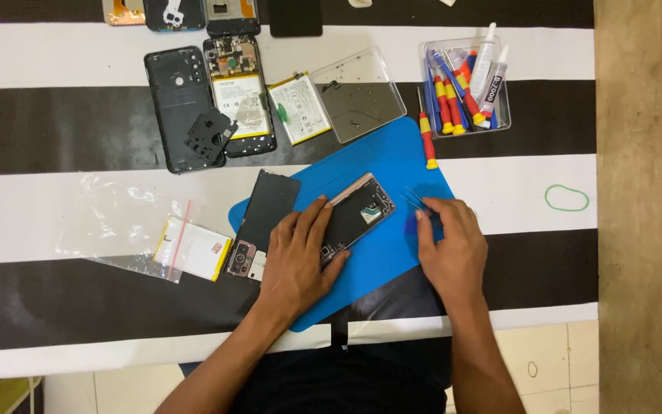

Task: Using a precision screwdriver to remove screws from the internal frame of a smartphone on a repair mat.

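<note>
An opened phone frame [360,208] with a rose-gold rim lies tilted on a blue work mat [392,165]. My left hand [298,257] rests flat on its lower end, fingers spread over it. A black back panel [266,207] lies just left of that hand, with a small camera part [243,259] at its lower end. My right hand [450,245] lies on the mat's right side, fingertips pinching thin metal tweezers [415,201] that point up and left toward the phone frame.
A clear tray of screwdrivers and glue tubes [465,84], a red-handled screwdriver [427,142], a clear lid with screws [362,96], a loose battery [299,107], another opened phone [239,92] and black cover [178,107] sit behind. A bagged battery [189,247] lies left; a green rubber band [566,198] right.
</note>
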